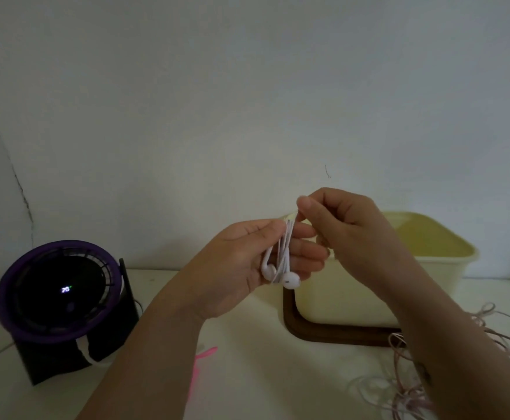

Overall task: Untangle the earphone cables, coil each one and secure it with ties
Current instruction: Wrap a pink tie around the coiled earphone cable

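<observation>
A white earphone cable (284, 253) is wound in loops around the fingers of my left hand (247, 262), raised above the table. Its two white earbuds (290, 280) hang at the bottom of the coil. My right hand (341, 225) is just to the right and pinches the cable at the top of the coil between thumb and forefinger. A tangle of pinkish earphone cables (411, 383) lies on the table at the lower right, partly hidden by my right forearm. A bright pink tie (199, 368) lies on the table below my left forearm.
A pale yellow tub (429, 268) stands on a dark wooden tray (317, 331) behind my hands. A purple-rimmed black fan (59, 292) on a black base, with a white cord, stands at the left. A white wall closes the back.
</observation>
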Demonstrator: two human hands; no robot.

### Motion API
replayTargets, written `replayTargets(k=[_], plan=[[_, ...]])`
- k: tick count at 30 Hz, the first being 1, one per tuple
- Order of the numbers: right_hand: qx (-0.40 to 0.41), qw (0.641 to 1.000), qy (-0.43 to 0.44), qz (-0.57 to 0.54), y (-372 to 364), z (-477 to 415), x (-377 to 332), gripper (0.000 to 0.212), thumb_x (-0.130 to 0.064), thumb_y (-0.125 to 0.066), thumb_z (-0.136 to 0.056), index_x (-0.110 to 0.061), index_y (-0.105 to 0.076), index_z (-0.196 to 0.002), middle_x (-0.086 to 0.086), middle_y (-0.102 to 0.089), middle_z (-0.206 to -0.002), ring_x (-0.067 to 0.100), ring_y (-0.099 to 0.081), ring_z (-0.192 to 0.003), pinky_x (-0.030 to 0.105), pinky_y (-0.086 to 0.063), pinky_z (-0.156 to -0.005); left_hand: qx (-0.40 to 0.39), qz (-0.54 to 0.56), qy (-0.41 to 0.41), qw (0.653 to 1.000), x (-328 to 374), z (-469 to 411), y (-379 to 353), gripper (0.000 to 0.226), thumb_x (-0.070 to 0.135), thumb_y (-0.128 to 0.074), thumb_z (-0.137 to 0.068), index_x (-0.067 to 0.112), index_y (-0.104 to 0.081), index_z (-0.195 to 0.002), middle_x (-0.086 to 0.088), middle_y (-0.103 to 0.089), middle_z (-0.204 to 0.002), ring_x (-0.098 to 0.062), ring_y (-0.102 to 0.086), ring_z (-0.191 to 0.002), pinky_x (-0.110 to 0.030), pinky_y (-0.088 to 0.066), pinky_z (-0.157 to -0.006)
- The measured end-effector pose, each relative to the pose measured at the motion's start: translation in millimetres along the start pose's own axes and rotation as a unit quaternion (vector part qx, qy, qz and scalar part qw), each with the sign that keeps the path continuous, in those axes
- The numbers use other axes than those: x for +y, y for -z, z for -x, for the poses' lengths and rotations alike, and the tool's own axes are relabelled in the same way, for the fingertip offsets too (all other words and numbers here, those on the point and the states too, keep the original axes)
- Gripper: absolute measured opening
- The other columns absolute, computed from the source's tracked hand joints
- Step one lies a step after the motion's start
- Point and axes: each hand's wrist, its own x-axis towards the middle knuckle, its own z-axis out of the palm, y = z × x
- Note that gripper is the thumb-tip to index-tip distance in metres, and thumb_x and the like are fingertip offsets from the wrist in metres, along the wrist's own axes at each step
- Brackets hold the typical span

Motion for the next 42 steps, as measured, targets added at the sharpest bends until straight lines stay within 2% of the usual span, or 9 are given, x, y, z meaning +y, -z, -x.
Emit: replayTargets(k=[3,10,12,16,19,26,31,35,42], plan=[[0.027,0.999,0.012,-0.012,2.7,0.5,-3.8,0.028,-0.031,-0.052,-0.093,-0.024,-0.060,-0.067,-0.009,-0.041,-0.048,0.009,-0.042,-0.050,0.014,-0.036,-0.048,0.062,0.031,-0.006,0.998,-1.2,-3.5,2.7,0.034,0.026,-0.043,-0.087,0.004,-0.063,-0.105,-0.015,-0.073,-0.096,-0.024,-0.070,-0.089,-0.030,-0.057,-0.065],[-0.051,0.997,0.044,-0.030,1.9,8.2,-21.8,0.025,-0.020,-0.053,-0.092,-0.014,-0.062,-0.069,-0.020,-0.057,-0.049,-0.007,-0.056,-0.050,0.003,-0.038,-0.050,0.148,0.019,0.000,0.989,-9.0,-9.7,3.6,0.034,0.019,-0.034,-0.101,0.004,-0.060,-0.117,-0.011,-0.071,-0.107,-0.023,-0.067,-0.102,-0.038,-0.053,-0.087],[-0.039,0.997,0.051,-0.031,1.4,8.3,-23.4,0.025,-0.023,-0.055,-0.090,-0.014,-0.064,-0.069,-0.006,-0.061,-0.054,-0.002,-0.055,-0.049,0.006,-0.040,-0.051,0.119,-0.030,0.010,0.992,-7.7,-7.4,-0.1,0.034,0.022,-0.034,-0.101,0.005,-0.062,-0.113,-0.011,-0.072,-0.101,-0.022,-0.069,-0.096,-0.036,-0.055,-0.085],[0.024,0.999,0.045,-0.001,5.8,3.4,-13.6,0.025,-0.038,-0.057,-0.085,-0.020,-0.065,-0.069,0.022,-0.054,-0.067,0.033,-0.045,-0.059,0.035,-0.041,-0.053,0.006,-0.060,0.030,0.998,-2.3,0.6,-6.7,0.040,0.037,-0.039,-0.095,0.011,-0.070,-0.089,-0.008,-0.069,-0.074,-0.021,-0.062,-0.065,-0.034,-0.051,-0.073],[0.033,0.998,0.020,-0.044,7.0,1.8,-6.0,0.025,-0.036,-0.057,-0.085,-0.024,-0.064,-0.065,0.011,-0.045,-0.055,0.017,-0.043,-0.051,0.018,-0.039,-0.048,-0.033,0.009,0.002,0.999,1.7,1.1,-8.8,0.040,0.034,-0.038,-0.089,0.017,-0.073,-0.082,-0.004,-0.066,-0.066,-0.016,-0.065,-0.062,-0.046,-0.052,-0.083],[-0.106,0.992,-0.028,-0.058,-11.2,0.9,6.0,0.034,-0.020,-0.049,-0.096,-0.022,-0.063,-0.065,-0.011,-0.052,-0.050,0.000,-0.047,-0.049,0.011,-0.040,-0.053,0.011,0.226,-0.082,0.971,5.3,-5.6,-1.9,0.033,0.030,-0.044,-0.088,0.013,-0.066,-0.071,0.004,-0.047,-0.053,-0.008,-0.051,-0.047,-0.025,-0.054,-0.060],[-0.100,0.986,-0.069,-0.116,-15.6,1.1,8.1,0.029,-0.020,-0.053,-0.094,-0.024,-0.072,-0.071,-0.001,-0.065,-0.074,0.013,-0.058,-0.072,0.026,-0.051,-0.070,0.038,0.245,-0.083,0.965,4.1,-7.4,-0.5,0.036,0.030,-0.043,-0.091,0.012,-0.064,-0.067,0.005,-0.041,-0.046,-0.006,-0.043,-0.039,-0.022,-0.050,-0.052],[-0.121,0.974,-0.100,-0.163,-12.6,2.0,7.0,0.035,-0.025,-0.052,-0.094,-0.002,-0.065,-0.071,0.008,-0.050,-0.068,0.015,-0.047,-0.065,0.029,-0.046,-0.067,0.070,0.234,-0.079,0.967,5.5,-7.3,-3.3,0.039,0.030,-0.042,-0.090,0.013,-0.064,-0.063,0.007,-0.037,-0.042,-0.005,-0.039,-0.035,-0.020,-0.047,-0.047],[-0.141,0.970,-0.088,-0.174,-14.3,3.4,5.5,0.038,-0.027,-0.047,-0.095,-0.008,-0.059,-0.064,-0.003,-0.048,-0.057,0.010,-0.043,-0.056,0.025,-0.043,-0.062,0.049,0.199,-0.075,0.976,5.7,-5.0,-0.5,0.036,0.031,-0.044,-0.089,0.013,-0.064,-0.065,0.008,-0.036,-0.042,-0.004,-0.038,-0.035,-0.021,-0.046,-0.047]])
